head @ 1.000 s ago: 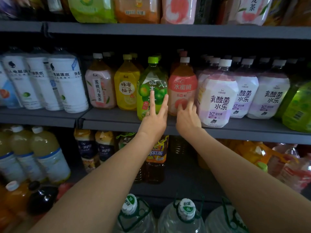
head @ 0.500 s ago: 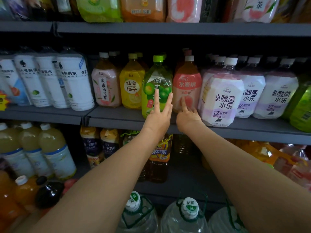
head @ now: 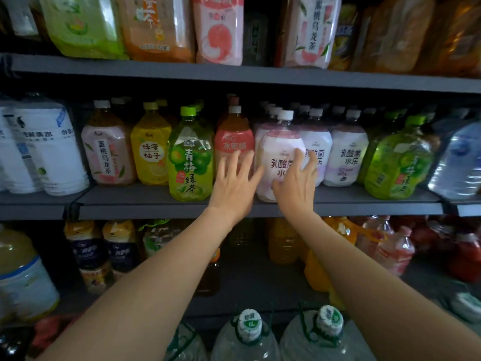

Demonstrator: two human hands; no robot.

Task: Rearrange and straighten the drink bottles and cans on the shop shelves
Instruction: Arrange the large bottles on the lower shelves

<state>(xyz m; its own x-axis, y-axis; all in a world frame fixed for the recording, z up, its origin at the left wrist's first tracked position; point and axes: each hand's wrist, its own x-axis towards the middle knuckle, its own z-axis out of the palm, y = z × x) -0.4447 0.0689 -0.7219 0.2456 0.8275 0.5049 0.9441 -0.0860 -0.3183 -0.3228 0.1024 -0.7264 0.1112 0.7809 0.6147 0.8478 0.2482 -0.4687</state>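
Two bare hands reached up to the middle shelf (head: 364,204), both with fingers spread and straight. The left hand (head: 234,183) lay in front of the red-labelled peach bottle (head: 233,142), its fingertips over the lower label; whether they pressed the plastic or only hovered could not be told. The right hand (head: 296,186) was laid against the white-and-pink lactic drink bottle (head: 279,157), which stood at the shelf's front edge, forward of its row, at about 1 o'clock from the left hand. Fingers of the right hand fanned across that bottle's right flank, with the thumb low on its front.

At 9 o'clock from the left hand, just beside it, stood the green plum tea bottle (head: 191,162), also forward in its row. Farther along at 9 o'clock came the yellow honey pomelo bottle (head: 151,149) and the pink peach oolong bottle (head: 108,152). At 3 o'clock from the right hand two more lactic bottles (head: 346,155) sat upright, then another green tea bottle (head: 398,165). At 6 o'clock, well below both forearms, large water jugs (head: 250,334) showed their green-and-white caps.
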